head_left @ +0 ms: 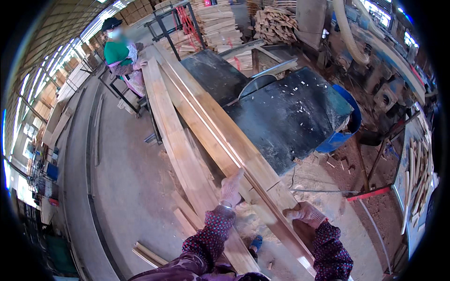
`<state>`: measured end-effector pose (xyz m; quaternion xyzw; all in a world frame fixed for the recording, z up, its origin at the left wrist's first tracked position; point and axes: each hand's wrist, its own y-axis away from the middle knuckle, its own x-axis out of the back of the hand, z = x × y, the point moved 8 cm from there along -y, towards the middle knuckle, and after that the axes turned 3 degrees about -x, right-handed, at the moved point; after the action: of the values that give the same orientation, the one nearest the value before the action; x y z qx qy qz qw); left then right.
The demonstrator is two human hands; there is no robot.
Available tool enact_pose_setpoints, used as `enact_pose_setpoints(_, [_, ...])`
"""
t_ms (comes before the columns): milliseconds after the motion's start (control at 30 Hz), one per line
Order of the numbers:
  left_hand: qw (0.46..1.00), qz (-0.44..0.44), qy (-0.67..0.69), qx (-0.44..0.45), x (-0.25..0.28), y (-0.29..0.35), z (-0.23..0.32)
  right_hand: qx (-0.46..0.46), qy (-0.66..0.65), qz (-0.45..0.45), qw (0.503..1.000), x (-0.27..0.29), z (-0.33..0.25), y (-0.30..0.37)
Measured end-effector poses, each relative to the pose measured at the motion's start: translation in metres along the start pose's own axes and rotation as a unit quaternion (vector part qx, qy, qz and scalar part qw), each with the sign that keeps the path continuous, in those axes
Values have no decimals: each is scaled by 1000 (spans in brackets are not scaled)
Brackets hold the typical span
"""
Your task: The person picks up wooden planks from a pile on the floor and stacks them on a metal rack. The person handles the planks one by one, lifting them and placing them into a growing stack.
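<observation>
Two long wooden boards lie side by side in front of me, running away toward the far left; the right-hand board [229, 129] lies along the black saw table. My left hand [231, 188], in a pale glove, grips the edge of the left board [211, 136] of this pair, with a finger stretched along its top. Further right and nearer, my gloved right hand [307, 214] is closed on the outer edge of the right-hand board. The undersides of both hands' grips are hidden. Left of them lies another long plank [171, 126], passing beneath my left forearm.
A circular saw blade [258, 85] rises from the black saw table [286, 112], which has wood chips on it. A blue barrel [344, 117] stands at its right. A co-worker [121, 58] in green touches the planks' far end. Cut strips [415, 173] lie at the right.
</observation>
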<state>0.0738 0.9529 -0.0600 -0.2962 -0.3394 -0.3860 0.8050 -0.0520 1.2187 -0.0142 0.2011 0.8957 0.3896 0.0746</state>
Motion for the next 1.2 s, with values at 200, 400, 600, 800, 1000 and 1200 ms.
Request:
enact_pose_setpoints(200, [996,-81,-18,36,6,-16,14,133,-50,-60,988,5,49,-52])
enact_pose_setpoints(400, [998,-8,58,-5,23,8,-7,-10,-53,-94,994,-33,18,-19])
enact_pose_setpoints(600, [760,69,499,412,16,51,-33,34,-70,-116,990,-72,23,18])
enact_pose_setpoints(800, [726,-10,560,399,15,115,30,-13,-70,-22,997,-80,91,82])
enact_pose_setpoints(1000, [733,-62,579,351,6,172,81,-57,-63,5,996,-87,118,113])
enact_pose_setpoints(1200, [827,-269,334,363,-2,225,119,-65,-57,11,996,-90,131,112])
